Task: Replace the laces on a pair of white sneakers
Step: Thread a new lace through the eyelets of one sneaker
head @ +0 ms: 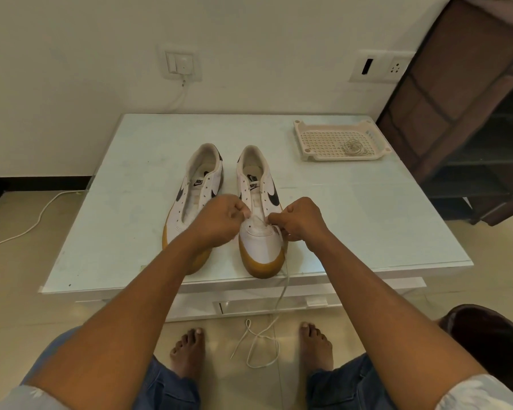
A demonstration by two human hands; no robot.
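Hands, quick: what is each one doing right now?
Left hand: pinching the white lace at the sneaker.
Right hand: pinching the same lace.

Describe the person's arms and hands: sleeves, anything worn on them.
The left hand and the right hand are bare: no gloves, no watch or band at either wrist, no ring in view. The arms are uncovered to above the elbow, where short pale whitish sleeves begin: the left sleeve and the right sleeve at the bottom corners.
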